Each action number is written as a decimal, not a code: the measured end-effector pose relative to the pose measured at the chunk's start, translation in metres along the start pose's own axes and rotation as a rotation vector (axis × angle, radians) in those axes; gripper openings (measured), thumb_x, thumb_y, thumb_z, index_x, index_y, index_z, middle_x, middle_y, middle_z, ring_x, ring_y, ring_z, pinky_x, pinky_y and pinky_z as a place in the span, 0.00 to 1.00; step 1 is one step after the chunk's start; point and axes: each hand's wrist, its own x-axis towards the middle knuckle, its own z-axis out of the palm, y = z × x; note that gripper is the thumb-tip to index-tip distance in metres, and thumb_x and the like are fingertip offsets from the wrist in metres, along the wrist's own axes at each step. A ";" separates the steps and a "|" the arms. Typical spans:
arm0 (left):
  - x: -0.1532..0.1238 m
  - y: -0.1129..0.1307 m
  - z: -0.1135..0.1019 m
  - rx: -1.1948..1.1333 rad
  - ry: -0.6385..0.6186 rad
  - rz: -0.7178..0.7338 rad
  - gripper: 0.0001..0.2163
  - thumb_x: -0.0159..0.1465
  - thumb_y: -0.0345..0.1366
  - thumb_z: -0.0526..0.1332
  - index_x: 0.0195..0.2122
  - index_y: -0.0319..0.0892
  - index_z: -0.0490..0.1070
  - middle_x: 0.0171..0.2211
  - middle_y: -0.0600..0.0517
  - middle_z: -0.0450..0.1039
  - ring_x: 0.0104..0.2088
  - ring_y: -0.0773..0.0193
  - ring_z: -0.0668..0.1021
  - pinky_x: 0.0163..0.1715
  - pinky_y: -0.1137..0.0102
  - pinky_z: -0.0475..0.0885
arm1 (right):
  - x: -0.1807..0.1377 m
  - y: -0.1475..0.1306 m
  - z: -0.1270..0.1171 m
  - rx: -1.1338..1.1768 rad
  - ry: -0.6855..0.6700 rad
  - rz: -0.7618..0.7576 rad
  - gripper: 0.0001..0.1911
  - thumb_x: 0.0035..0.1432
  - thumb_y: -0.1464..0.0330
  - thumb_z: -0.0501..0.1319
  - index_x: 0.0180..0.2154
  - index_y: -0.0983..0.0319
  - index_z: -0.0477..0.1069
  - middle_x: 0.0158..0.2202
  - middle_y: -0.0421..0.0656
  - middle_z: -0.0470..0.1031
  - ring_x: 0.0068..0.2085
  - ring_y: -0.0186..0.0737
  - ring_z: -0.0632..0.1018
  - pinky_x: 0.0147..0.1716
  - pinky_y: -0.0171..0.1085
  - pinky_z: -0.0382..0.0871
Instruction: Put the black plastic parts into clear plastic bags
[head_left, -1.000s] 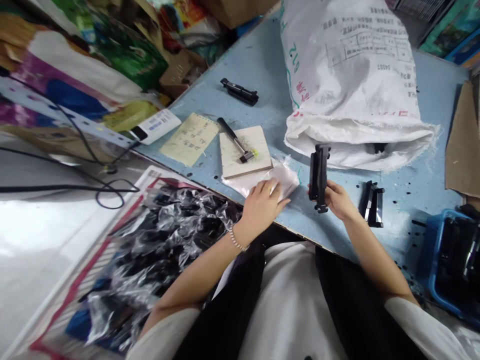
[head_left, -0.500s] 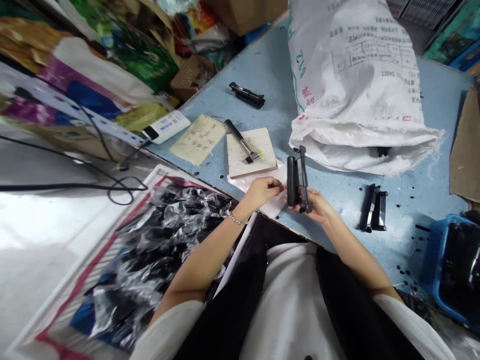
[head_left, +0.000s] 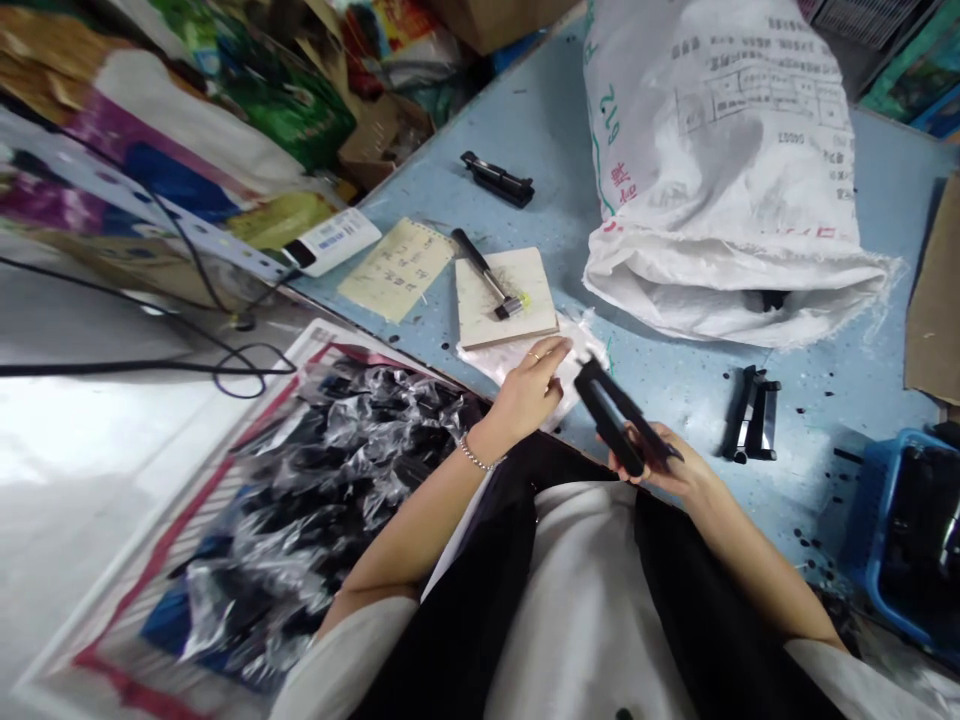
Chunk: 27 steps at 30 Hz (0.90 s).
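**Held black part point(head_left: 609, 425) above the near edge of the table point(head_left: 540, 120)**

At left, a crate point(head_left: 159, 555) stands beside the near edge; it contains wrapped parts point(head_left: 337, 450) in clear plastic; to its right, a yellow note point(head_left: 396, 270) lies on the table; next, a board point(head_left: 476, 320) carries a hammer point(head_left: 486, 272), handle toward the far left; a far black part point(head_left: 496, 180) lies behind the board.

Plastic bags point(head_left: 489, 364) extend from under the board; the left hand point(head_left: 529, 395) is over them; whether its grip is closed on a bag cannot be told. The held black part is just right of the left hand, tilted and slightly blurred; its upper end is over or beside the plastic bags; the grip of the right hand point(head_left: 686, 472) is clamped on its lower end.

Behind, a white sack point(head_left: 724, 150) lies with its mouth toward the near edge; two black pieces point(head_left: 750, 415) lie side by side to the right; a blue basket point(head_left: 862, 530) with dark contents is at far right; cardboard point(head_left: 934, 290) lies behind it.
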 end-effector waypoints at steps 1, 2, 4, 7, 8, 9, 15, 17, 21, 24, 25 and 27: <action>-0.005 0.008 -0.001 -0.010 -0.010 0.021 0.31 0.62 0.22 0.52 0.68 0.41 0.62 0.67 0.42 0.64 0.66 0.55 0.70 0.63 0.61 0.72 | 0.004 0.003 0.003 -0.009 -0.016 0.008 0.25 0.51 0.47 0.70 0.37 0.63 0.81 0.29 0.48 0.81 0.24 0.39 0.78 0.20 0.34 0.74; -0.011 0.017 -0.002 -0.015 -0.029 0.061 0.32 0.63 0.21 0.52 0.70 0.42 0.59 0.68 0.41 0.62 0.67 0.55 0.69 0.64 0.61 0.71 | 0.009 0.005 0.006 -0.025 -0.009 -0.010 0.25 0.52 0.46 0.70 0.36 0.62 0.80 0.28 0.46 0.80 0.23 0.37 0.76 0.20 0.34 0.73; -0.025 0.036 -0.002 -0.028 -0.105 0.192 0.35 0.63 0.20 0.51 0.73 0.42 0.51 0.70 0.41 0.60 0.69 0.55 0.66 0.67 0.59 0.68 | 0.023 0.007 0.010 -0.111 0.064 -0.114 0.25 0.53 0.44 0.67 0.34 0.59 0.78 0.25 0.44 0.77 0.22 0.37 0.74 0.19 0.35 0.71; -0.043 0.055 0.003 -0.069 -0.199 0.331 0.38 0.63 0.20 0.50 0.75 0.41 0.42 0.71 0.38 0.56 0.71 0.54 0.63 0.68 0.58 0.67 | 0.037 0.007 0.016 -0.297 0.183 -0.282 0.24 0.55 0.44 0.65 0.29 0.57 0.72 0.24 0.42 0.73 0.24 0.39 0.73 0.22 0.37 0.70; -0.047 0.057 0.005 -0.080 -0.203 0.333 0.38 0.63 0.20 0.51 0.75 0.40 0.41 0.72 0.37 0.55 0.71 0.54 0.63 0.68 0.58 0.67 | 0.039 0.007 0.018 -0.381 0.237 -0.345 0.23 0.55 0.44 0.65 0.29 0.57 0.71 0.24 0.42 0.73 0.26 0.40 0.73 0.24 0.38 0.71; -0.050 0.057 0.005 -0.082 -0.194 0.326 0.38 0.64 0.21 0.51 0.75 0.40 0.41 0.71 0.37 0.55 0.71 0.53 0.63 0.68 0.58 0.67 | 0.039 0.006 0.021 -0.474 0.291 -0.405 0.22 0.56 0.46 0.65 0.29 0.58 0.71 0.25 0.41 0.73 0.27 0.40 0.72 0.27 0.38 0.71; -0.069 0.063 -0.022 0.068 -0.179 0.366 0.28 0.69 0.32 0.57 0.69 0.33 0.57 0.60 0.35 0.71 0.63 0.50 0.73 0.65 0.55 0.70 | 0.035 0.012 0.044 -0.755 0.267 -0.551 0.16 0.64 0.54 0.61 0.30 0.58 0.71 0.24 0.39 0.71 0.28 0.40 0.71 0.30 0.37 0.67; -0.078 0.067 -0.034 0.104 -0.119 0.300 0.22 0.70 0.38 0.59 0.63 0.33 0.66 0.56 0.36 0.74 0.59 0.51 0.76 0.62 0.56 0.73 | 0.036 0.014 0.054 -0.720 0.186 -0.526 0.12 0.62 0.56 0.63 0.37 0.58 0.75 0.29 0.40 0.76 0.31 0.41 0.75 0.33 0.39 0.71; -0.095 0.024 -0.066 0.196 -0.015 -0.084 0.14 0.72 0.39 0.57 0.52 0.40 0.75 0.51 0.41 0.77 0.51 0.55 0.80 0.55 0.60 0.76 | 0.033 0.010 0.056 -0.549 0.046 -0.394 0.22 0.61 0.57 0.66 0.55 0.55 0.74 0.48 0.44 0.81 0.40 0.43 0.82 0.42 0.43 0.78; -0.109 -0.059 -0.102 0.338 -0.010 -0.507 0.15 0.70 0.41 0.57 0.48 0.37 0.77 0.49 0.39 0.78 0.51 0.49 0.79 0.55 0.56 0.73 | 0.027 0.005 0.038 -0.477 0.139 -0.379 0.20 0.62 0.56 0.65 0.54 0.56 0.75 0.50 0.46 0.82 0.41 0.42 0.84 0.44 0.44 0.80; -0.113 -0.089 -0.113 0.400 -0.020 -0.682 0.15 0.69 0.41 0.58 0.46 0.35 0.77 0.47 0.39 0.79 0.50 0.47 0.79 0.54 0.56 0.73 | 0.024 0.004 0.030 -0.475 0.178 -0.388 0.20 0.62 0.56 0.65 0.52 0.57 0.75 0.48 0.47 0.82 0.40 0.42 0.84 0.43 0.44 0.81; -0.117 -0.142 -0.128 0.512 -0.082 -0.993 0.12 0.65 0.39 0.60 0.41 0.35 0.76 0.40 0.41 0.79 0.47 0.47 0.79 0.47 0.60 0.73 | 0.018 0.002 0.013 -0.506 0.223 -0.410 0.20 0.62 0.54 0.65 0.51 0.58 0.76 0.45 0.47 0.83 0.39 0.42 0.84 0.42 0.44 0.81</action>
